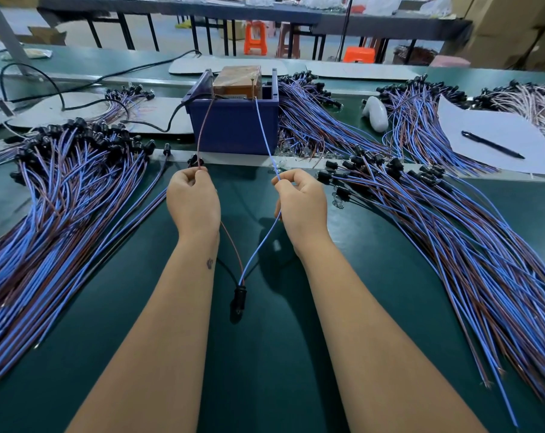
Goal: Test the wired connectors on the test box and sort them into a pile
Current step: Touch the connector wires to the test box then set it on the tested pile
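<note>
My left hand pinches the brown wire of one wired connector, and my right hand pinches its blue wire. Both wires run up to the terminals on the blue test box, which holds a brown block. The connector's black plug hangs between my forearms above the green table. A big pile of blue and brown wired connectors lies at the left, another pile at the right.
More connector bundles lie behind and right of the box. A white sheet with a black pen sits at the right, a white object beside it. Black cables trail at the back left. Orange stools stand beyond the table.
</note>
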A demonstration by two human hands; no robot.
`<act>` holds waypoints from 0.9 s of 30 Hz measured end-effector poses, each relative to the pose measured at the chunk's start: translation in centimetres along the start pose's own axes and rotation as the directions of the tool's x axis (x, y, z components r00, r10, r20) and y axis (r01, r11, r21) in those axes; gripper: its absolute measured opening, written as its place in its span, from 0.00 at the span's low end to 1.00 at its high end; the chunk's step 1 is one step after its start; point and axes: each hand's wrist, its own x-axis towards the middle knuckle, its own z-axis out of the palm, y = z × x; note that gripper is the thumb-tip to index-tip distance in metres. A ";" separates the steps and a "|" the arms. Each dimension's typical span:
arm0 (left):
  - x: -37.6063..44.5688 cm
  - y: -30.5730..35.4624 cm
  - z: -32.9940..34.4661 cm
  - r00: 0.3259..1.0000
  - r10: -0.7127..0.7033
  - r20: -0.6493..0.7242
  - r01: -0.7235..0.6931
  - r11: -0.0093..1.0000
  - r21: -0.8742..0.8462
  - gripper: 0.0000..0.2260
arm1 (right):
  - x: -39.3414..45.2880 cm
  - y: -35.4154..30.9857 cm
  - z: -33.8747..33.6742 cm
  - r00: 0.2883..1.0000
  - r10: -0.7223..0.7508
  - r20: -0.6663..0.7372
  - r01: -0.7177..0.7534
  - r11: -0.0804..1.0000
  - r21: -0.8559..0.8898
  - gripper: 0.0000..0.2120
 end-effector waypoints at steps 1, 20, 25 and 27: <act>0.0 0.0 0.0 1.000 0.000 -0.002 0.000 1.000 -0.001 0.06 | 0.0 0.0 0.0 1.000 0.000 0.000 0.000 1.000 0.001 0.08; 0.0 0.0 0.0 1.000 -0.007 -0.017 0.006 0.999 -0.039 0.05 | -0.2 -0.3 -0.1 1.000 0.006 0.007 -0.006 0.999 0.044 0.09; 0.0 0.0 -0.1 1.000 -0.011 -0.016 0.010 0.999 -0.033 0.05 | -0.2 -0.3 -0.1 1.000 0.007 0.009 -0.008 0.999 0.052 0.08; 0.0 0.0 -0.1 1.000 -0.012 -0.013 0.011 0.999 -0.034 0.05 | -0.2 -0.3 -0.1 1.000 0.006 0.008 -0.007 0.999 0.052 0.08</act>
